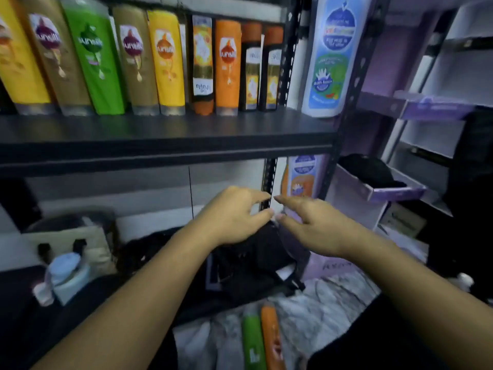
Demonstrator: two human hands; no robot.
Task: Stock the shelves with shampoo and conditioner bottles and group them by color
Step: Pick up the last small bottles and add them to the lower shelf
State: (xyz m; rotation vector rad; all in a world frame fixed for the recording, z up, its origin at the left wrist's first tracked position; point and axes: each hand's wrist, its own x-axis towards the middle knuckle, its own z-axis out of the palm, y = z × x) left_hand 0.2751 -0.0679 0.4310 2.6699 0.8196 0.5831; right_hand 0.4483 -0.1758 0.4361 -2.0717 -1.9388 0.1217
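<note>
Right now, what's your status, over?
Left hand and right hand open, empty. Green bottle, orange bottle lying below, unstocked. Dark bag under hands.

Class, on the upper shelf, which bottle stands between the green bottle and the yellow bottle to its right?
A brown Sunsilk bottle, upright, shown in the head view.

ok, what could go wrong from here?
The upright green bottle stands between brown bottles on the shelf; more stock may leave colours mixed.
The tall white bottle at the shelf's right end might tip if bumped.
The left hand and right hand hold nothing; the lying green bottle and lying orange bottle could be missed.
</note>
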